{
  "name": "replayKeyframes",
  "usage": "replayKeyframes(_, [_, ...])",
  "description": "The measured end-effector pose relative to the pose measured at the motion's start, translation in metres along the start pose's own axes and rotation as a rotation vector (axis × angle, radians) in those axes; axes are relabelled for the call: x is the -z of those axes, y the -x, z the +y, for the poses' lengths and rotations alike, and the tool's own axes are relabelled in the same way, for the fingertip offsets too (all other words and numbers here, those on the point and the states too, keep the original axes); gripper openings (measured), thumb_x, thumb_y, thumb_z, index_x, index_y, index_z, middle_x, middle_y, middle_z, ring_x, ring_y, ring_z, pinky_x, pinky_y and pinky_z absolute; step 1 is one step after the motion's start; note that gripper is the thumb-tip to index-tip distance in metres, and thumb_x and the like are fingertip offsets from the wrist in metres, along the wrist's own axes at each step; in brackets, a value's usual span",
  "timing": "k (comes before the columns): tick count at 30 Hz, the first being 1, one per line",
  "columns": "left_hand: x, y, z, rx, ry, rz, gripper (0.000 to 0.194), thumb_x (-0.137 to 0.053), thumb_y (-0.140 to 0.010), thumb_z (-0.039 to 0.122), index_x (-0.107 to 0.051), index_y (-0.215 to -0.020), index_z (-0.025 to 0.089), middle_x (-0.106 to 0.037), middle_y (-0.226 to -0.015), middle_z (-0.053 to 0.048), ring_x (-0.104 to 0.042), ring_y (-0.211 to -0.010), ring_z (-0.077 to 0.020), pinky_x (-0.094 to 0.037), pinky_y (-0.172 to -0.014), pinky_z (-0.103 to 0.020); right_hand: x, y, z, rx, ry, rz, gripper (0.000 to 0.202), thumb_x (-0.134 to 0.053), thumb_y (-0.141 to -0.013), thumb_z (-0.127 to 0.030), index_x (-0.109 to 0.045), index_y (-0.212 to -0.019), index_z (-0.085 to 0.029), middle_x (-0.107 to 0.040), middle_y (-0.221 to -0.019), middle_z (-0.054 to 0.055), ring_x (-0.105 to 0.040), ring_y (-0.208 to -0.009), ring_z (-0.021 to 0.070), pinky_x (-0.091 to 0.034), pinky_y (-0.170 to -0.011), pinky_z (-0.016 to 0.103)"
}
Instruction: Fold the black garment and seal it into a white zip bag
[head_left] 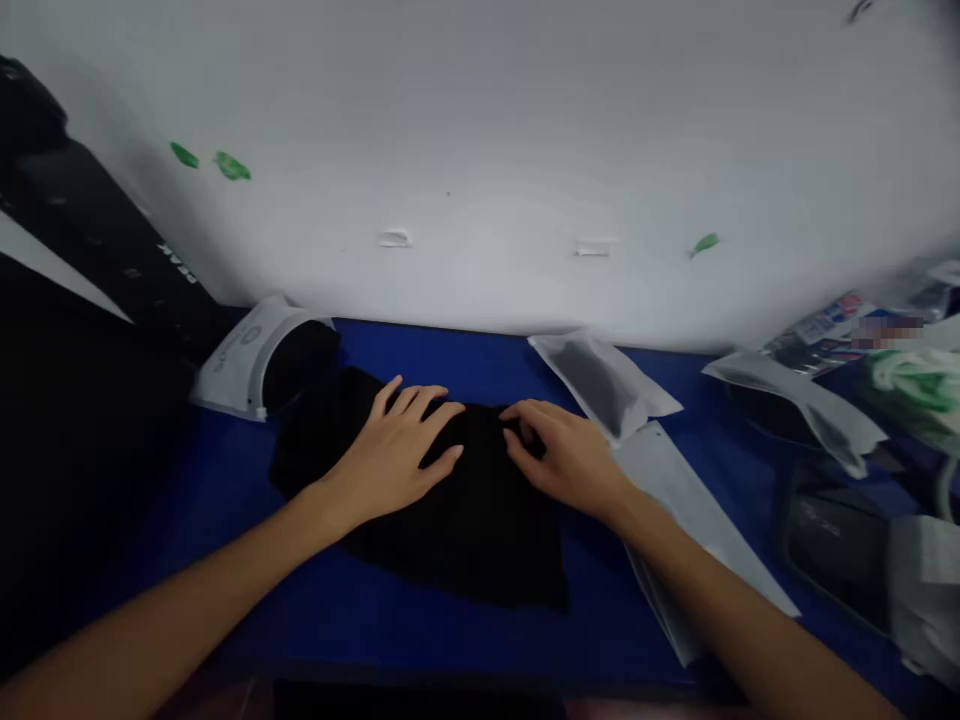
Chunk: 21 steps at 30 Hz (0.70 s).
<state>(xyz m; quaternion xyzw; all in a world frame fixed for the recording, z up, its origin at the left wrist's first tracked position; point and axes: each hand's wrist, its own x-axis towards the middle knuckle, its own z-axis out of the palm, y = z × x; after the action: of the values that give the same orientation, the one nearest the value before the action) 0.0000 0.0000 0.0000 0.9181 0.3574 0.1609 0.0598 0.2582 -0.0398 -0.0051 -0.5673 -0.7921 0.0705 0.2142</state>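
A piece of black cloth [480, 530], folded or bunched, lies on the blue tabletop [442, 345]. My left hand [397, 450] rests flat on its upper left part, fingers spread and thumb out. At the upper right edge of the cloth, my right hand [566, 450] has its fingers curled and its thumb close to the index fingertip, gripping the fabric there. A frosted zip bag [232, 365] with its mouth open stands left of the cloth, with black material inside it. Just beyond my right hand lies another frosted bag [600, 380] with something dark in it.
A flat frosted bag [705, 520] lies under my right forearm. Farther right are another bag [802, 400], a dark packet [840, 540] and crumpled plastic [915, 390]. A white wall [480, 150] rises behind the table. A black box-like object [112, 230] stands at the left.
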Motion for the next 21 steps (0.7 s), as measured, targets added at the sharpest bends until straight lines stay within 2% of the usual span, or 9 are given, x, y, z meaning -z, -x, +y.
replayKeyframes(2, [-0.002, 0.000, -0.003, -0.018, 0.032, -0.006, 0.040, -0.051, -0.111, 0.038, -0.057, -0.149, 0.025, -0.058, -0.150, -0.010, -0.051, -0.144, -0.0286, -0.024, -0.130, -0.060, 0.001, 0.000, 0.001, -0.052, 0.044, 0.021, 0.016, -0.057, -0.100, -0.029, -0.068, -0.108, -0.022, -0.064, -0.080, -0.001, -0.062, -0.074, 0.0170, -0.038, -0.065, 0.029])
replayKeyframes(4, [0.000, -0.001, -0.004, -0.021, 0.066, 0.013, 0.034, -0.050, -0.111, 0.031, -0.065, -0.141, 0.025, -0.062, -0.146, -0.008, -0.054, -0.141, -0.0261, -0.032, -0.127, -0.055, 0.003, -0.001, 0.002, -0.113, 0.087, 0.041, 0.014, -0.059, -0.098, -0.029, -0.068, -0.104, -0.022, -0.064, -0.078, -0.001, -0.061, -0.072, 0.0169, -0.036, -0.063, 0.028])
replayKeyframes(6, [0.003, -0.002, -0.005, -0.011, 0.088, 0.062, 0.027, -0.051, -0.110, 0.025, -0.074, -0.125, 0.022, -0.065, -0.140, -0.008, -0.059, -0.133, -0.0254, -0.044, -0.118, -0.049, 0.005, -0.002, 0.004, -0.160, 0.129, 0.048, 0.012, -0.060, -0.096, -0.029, -0.069, -0.100, -0.022, -0.065, -0.078, 0.000, -0.062, -0.073, 0.0173, -0.034, -0.063, 0.028])
replayKeyframes(8, [0.006, -0.003, -0.005, 0.001, 0.098, 0.082, 0.024, -0.053, -0.109, 0.022, -0.077, -0.111, 0.020, -0.068, -0.127, -0.008, -0.063, -0.119, -0.0244, -0.051, -0.103, -0.044, 0.008, -0.002, 0.005, -0.181, 0.164, 0.042, 0.011, -0.060, -0.094, -0.027, -0.070, -0.096, -0.023, -0.067, -0.078, 0.001, -0.063, -0.074, 0.0178, -0.032, -0.062, 0.028])
replayKeyframes(10, [0.010, -0.004, -0.005, 0.013, 0.102, 0.056, 0.024, -0.051, -0.108, 0.017, -0.075, -0.106, 0.020, -0.070, -0.111, -0.006, -0.063, -0.103, -0.0223, -0.051, -0.091, -0.041, 0.010, -0.002, 0.004, -0.189, 0.195, 0.028, 0.011, -0.060, -0.093, -0.027, -0.070, -0.094, -0.023, -0.067, -0.076, 0.001, -0.063, -0.072, 0.0177, -0.031, -0.061, 0.028])
replayKeyframes(12, [0.012, -0.005, -0.007, 0.007, 0.105, 0.014, 0.024, -0.050, -0.108, 0.015, -0.073, -0.107, 0.021, -0.070, -0.102, -0.004, -0.063, -0.095, -0.0209, -0.048, -0.088, -0.041, 0.011, -0.001, 0.003, -0.201, 0.233, 0.014, 0.012, -0.060, -0.094, -0.029, -0.070, -0.093, -0.023, -0.065, -0.070, 0.000, -0.061, -0.065, 0.0170, -0.028, -0.059, 0.028])
replayKeyframes(17, [0.019, -0.006, -0.014, 0.001, 0.068, -0.048, 0.020, -0.051, -0.110, 0.025, -0.069, -0.101, 0.020, -0.072, -0.096, -0.001, -0.066, -0.090, -0.0202, -0.044, -0.086, -0.041, 0.008, 0.002, 0.002, -0.234, 0.329, 0.019, 0.023, -0.059, -0.099, -0.041, -0.065, -0.085, -0.024, -0.058, -0.053, -0.003, -0.057, -0.052, 0.0177, -0.018, -0.056, 0.030])
replayKeyframes(21, [0.023, -0.005, -0.018, 0.079, -0.034, -0.037, 0.025, -0.047, -0.112, 0.028, -0.066, -0.098, 0.020, -0.070, -0.093, -0.003, -0.065, -0.086, -0.0214, -0.045, -0.084, -0.040, 0.004, 0.004, 0.005, -0.199, 0.348, 0.077, 0.021, -0.057, -0.101, -0.037, -0.065, -0.087, -0.024, -0.056, -0.050, -0.003, -0.056, -0.049, 0.0181, -0.018, -0.055, 0.030])
